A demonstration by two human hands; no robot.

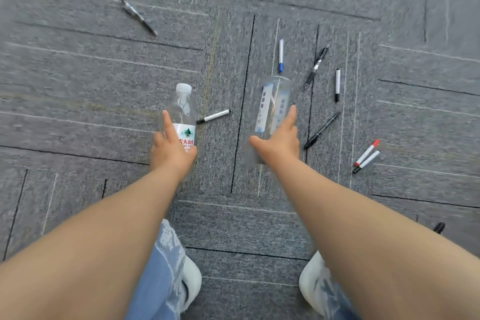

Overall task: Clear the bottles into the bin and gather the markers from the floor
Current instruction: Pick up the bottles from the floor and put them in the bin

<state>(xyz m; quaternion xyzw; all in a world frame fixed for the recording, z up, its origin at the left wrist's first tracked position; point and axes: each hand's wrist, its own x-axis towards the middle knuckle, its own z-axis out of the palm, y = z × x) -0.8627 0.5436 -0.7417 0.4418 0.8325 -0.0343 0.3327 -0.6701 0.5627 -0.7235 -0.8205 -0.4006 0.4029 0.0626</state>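
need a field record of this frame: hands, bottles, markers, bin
left hand: grips red-label bottle, white cap on
right hand: grips blue-label bottle
markers: at least eight pens and markers lie loose on the carpet
nearest left hand: white marker
beyond right hand: blue-capped marker
far right: red-capped marker
outlier: pen, far left
bin: not in view

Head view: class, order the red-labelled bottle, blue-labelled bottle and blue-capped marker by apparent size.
1. blue-labelled bottle and red-labelled bottle: look alike, both held nearer the camera, so unranked.
2. blue-capped marker: clearly smallest.
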